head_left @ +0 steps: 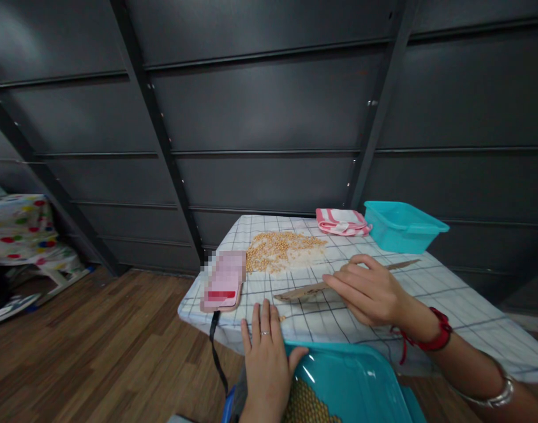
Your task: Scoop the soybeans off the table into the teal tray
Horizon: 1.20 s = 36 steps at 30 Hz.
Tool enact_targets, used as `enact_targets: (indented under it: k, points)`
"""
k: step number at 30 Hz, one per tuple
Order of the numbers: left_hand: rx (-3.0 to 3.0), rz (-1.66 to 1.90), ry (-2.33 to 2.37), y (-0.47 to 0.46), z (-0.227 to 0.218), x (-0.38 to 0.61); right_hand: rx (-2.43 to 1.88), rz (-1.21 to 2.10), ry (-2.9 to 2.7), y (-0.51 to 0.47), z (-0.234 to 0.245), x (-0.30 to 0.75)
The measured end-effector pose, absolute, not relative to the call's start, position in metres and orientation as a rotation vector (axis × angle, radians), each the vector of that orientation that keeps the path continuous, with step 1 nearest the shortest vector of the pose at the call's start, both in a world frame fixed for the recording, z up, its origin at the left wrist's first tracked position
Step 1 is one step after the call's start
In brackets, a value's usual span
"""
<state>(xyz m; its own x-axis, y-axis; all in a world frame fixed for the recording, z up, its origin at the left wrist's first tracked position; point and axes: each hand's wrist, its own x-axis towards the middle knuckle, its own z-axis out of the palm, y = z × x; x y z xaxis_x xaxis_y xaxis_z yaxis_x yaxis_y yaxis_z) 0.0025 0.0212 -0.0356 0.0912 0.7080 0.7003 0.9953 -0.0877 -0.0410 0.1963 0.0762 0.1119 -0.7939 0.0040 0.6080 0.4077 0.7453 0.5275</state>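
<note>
My right hand (372, 294) is closed on a long thin piece of cardboard (301, 291), held low over the checked tablecloth (260, 294). To the far left of the cardboard, a spread of small yellow beans (273, 249) lies on the cloth, with a patch of pale fine bits at its right side. My left hand (267, 364) has its fingers stretched out flat at the table's near edge, with the thumb by the rim of a teal bin (361, 367). Greenish-brown beans (306, 405) partly fill that bin, whose near part is out of frame.
A pink phone (227, 279) lies at the table's left, with a black strap (213, 341) hanging below. Towards the back right are a folded red-and-white cloth (341, 221) and a turquoise tub (403, 229). Behind stands a dark panelled wall (269, 111); another table (22, 229) is far left.
</note>
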Motion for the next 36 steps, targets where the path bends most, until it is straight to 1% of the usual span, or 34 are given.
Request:
enact_targets:
  k: [10,16,36]
  points:
    - [-1.843,-0.747,-1.650,0.021,-0.034,0.002,-0.363,-0.972,-2.331,0.086,0.110,0.191]
    - [-1.830,-0.743,-1.623,0.021,-0.034,0.002,-0.331,-0.891,-2.285,0.080,0.113,0.193]
    - [-1.852,-0.749,-1.666,0.019,-0.034,0.003,-0.233,-0.671,-2.430,0.054,0.126,0.210]
